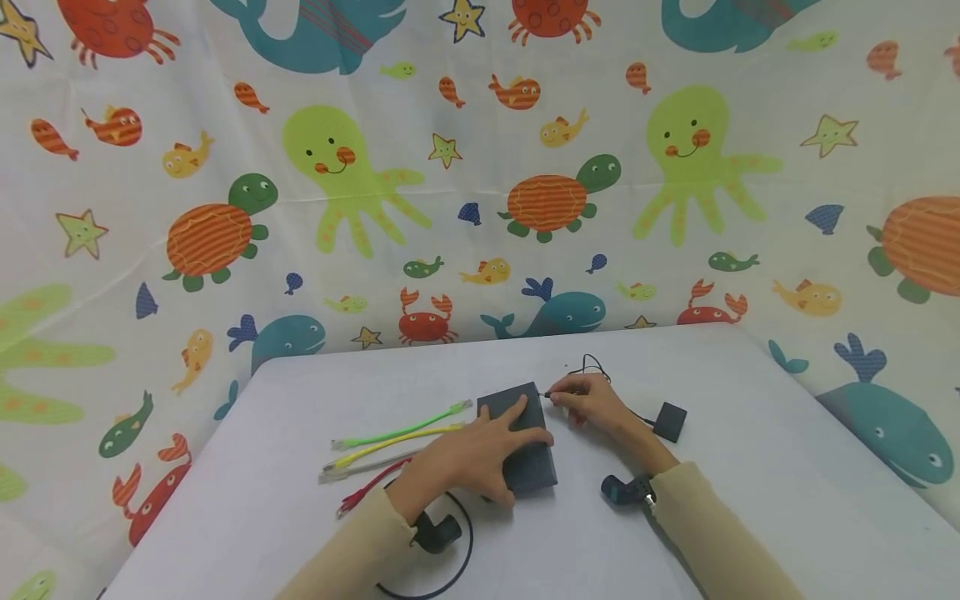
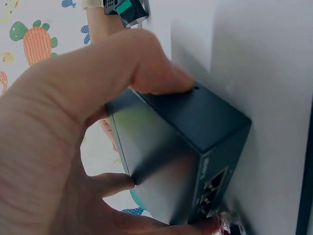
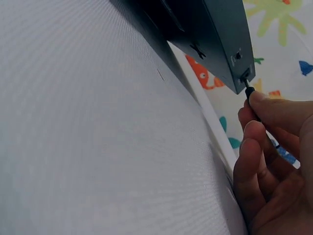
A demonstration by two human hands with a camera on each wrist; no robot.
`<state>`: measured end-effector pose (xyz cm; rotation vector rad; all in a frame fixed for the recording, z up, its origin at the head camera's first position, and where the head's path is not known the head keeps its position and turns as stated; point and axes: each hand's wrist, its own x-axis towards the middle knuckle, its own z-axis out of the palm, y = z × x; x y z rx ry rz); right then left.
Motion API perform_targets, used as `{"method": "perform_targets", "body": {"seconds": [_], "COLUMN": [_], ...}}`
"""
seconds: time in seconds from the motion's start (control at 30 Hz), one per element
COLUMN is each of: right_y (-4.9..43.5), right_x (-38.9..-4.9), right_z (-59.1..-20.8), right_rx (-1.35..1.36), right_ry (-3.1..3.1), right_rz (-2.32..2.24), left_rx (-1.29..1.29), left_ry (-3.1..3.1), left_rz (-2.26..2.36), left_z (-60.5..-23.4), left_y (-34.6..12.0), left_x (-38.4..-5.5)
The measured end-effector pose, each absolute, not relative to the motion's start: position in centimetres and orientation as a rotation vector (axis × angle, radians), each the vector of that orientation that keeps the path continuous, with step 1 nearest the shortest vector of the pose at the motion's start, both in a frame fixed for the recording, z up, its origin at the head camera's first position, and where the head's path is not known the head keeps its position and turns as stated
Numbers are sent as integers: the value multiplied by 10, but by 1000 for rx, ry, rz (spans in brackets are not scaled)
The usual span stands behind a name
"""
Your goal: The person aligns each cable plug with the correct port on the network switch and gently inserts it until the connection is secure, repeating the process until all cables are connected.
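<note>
A dark grey network switch (image 1: 529,457) lies on the white table; several ports (image 2: 210,188) show along one side in the left wrist view. My left hand (image 1: 474,454) grips it from the left, thumb against its near edge and fingers spread over its top. With thumb and fingertips, my right hand (image 1: 588,402) pinches a thin black power plug (image 3: 250,92). The plug's metal tip meets a small socket (image 3: 245,76) in the switch's side; how deep it sits I cannot tell. Its cord runs past the hand to a black square power adapter (image 1: 670,422).
Left of the switch lie a green network cable (image 1: 401,427), a yellow one (image 1: 397,442), a grey one (image 1: 360,469) and a red one (image 1: 371,490). A black cable (image 1: 471,546) curves near the left wrist. Behind the table hangs a sea-animal curtain (image 1: 465,233).
</note>
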<state>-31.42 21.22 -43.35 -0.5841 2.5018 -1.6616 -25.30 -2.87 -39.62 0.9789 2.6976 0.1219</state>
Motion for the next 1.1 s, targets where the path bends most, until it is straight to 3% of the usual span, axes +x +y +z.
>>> {"method": "perform_targets", "body": {"seconds": [0.3, 0.8, 1.1], "right_y": [220, 207, 211], "right_x": [-333, -334, -337], "right_z": [-459, -464, -464], "right_rx": [-573, -563, -560], "right_ry": [2553, 2691, 2673], "right_rz": [-1626, -1403, -1404], "left_rx": [999, 941, 1088], "left_ry": [2701, 2716, 2810], "left_rz": [51, -53, 255], "left_z": [-397, -399, -420], "left_y": [-23, -24, -51], "left_x": [-253, -246, -251]}}
